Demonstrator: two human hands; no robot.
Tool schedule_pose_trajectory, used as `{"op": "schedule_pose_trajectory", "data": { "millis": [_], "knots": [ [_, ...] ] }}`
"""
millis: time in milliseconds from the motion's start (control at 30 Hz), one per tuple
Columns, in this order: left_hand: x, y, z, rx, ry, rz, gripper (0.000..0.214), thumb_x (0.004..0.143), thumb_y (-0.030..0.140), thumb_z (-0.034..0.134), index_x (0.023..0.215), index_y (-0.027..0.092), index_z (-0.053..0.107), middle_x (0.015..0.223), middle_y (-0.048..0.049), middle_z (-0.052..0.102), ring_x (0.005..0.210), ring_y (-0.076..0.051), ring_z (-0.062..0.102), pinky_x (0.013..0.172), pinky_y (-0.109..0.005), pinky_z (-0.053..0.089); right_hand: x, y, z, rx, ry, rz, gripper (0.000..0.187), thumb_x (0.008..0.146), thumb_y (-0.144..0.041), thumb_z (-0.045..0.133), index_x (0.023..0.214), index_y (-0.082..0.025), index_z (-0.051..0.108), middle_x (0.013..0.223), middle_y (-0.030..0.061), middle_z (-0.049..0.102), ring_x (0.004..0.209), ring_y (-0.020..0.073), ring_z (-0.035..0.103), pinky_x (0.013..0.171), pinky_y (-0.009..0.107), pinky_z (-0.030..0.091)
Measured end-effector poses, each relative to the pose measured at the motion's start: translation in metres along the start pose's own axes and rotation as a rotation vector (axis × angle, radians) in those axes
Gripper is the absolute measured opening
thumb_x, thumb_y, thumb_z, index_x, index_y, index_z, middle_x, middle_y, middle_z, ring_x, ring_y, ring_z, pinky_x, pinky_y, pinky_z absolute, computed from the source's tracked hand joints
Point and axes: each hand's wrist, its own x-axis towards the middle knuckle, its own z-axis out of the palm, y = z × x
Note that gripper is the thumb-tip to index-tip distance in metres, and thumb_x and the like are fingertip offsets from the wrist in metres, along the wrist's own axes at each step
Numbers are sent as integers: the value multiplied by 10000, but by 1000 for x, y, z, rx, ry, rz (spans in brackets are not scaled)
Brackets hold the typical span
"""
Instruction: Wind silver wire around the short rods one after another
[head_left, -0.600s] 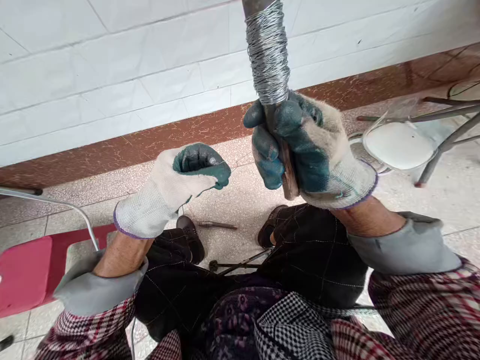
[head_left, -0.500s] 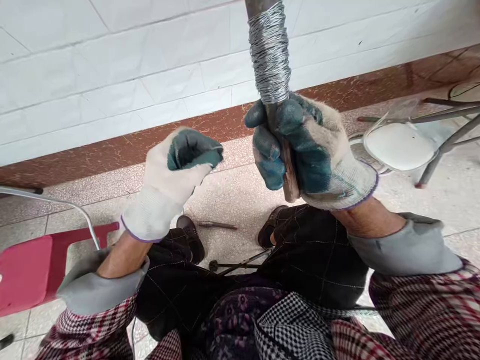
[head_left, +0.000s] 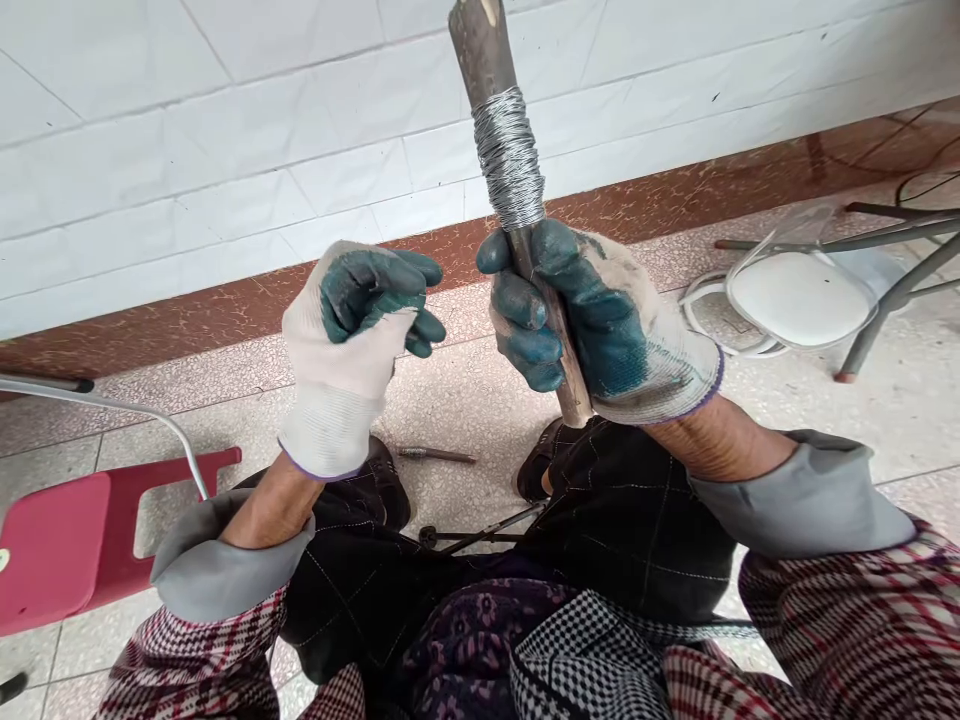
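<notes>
My right hand (head_left: pixel 577 310), in a white glove with a blue-green coated palm, is wrapped round the lower part of a wooden stick (head_left: pixel 484 55). Thin silver wire (head_left: pixel 510 160) is wound in many turns round the stick, just above my fingers. The stick leans a little to the left, its bare lower end sticking out below the hand. To the left, apart from the stick, my gloved left hand (head_left: pixel 360 310) is raised with thumb and fingers pressed together. What lies in that pinch, if anything, is too small to make out.
On the floor between my shoes lies a smaller stick (head_left: pixel 435 454) with wire at one end. A red folding seat (head_left: pixel 56 550) stands at left. A white round item in clear plastic (head_left: pixel 799 295) lies by metal stool legs (head_left: pixel 900 290) at right. A tiled wall (head_left: pixel 225 160) rises ahead.
The wire-wound stick and my right hand have moved slightly left and down, so the stick's upper end now shows. My left hand has turned a little, its lower fingers showing more.
</notes>
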Motion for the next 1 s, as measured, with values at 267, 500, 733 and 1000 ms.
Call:
{"op": "schedule_pose_trajectory", "data": {
  "millis": [267,500,733,1000],
  "knots": [
    [12,-1,-9,-269,-155,-257,136,814,266,853,882,197,757,836,-23,790,571,-126,686,441,-216,525,-13,-2,2,-187,23,-185,199,953,-507,749,991,-312,743,682,20,592,483,199,491,442,372,349],
    [6,4,-17,-339,-245,-389,313,809,265,828,1116,211,793,1065,-84,826,645,-157,727,442,-216,502,-9,0,1,-190,114,-181,261,939,-591,729,1006,-338,720,621,15,536,469,225,487,385,376,335],
    [-3,-1,-3,-272,-264,-434,268,761,246,882,999,159,791,988,-88,805,711,-185,741,583,-275,590,-11,1,8,-145,96,-306,149,975,-482,739,962,-334,747,699,9,593,492,195,518,410,381,369],
    [-8,-14,4,-66,-57,-254,71,806,250,836,855,231,789,710,-6,711,715,-206,725,618,-305,604,-11,0,11,-288,137,-163,227,830,-441,862,946,-308,720,627,22,574,522,220,537,421,380,480]
  ]
}}
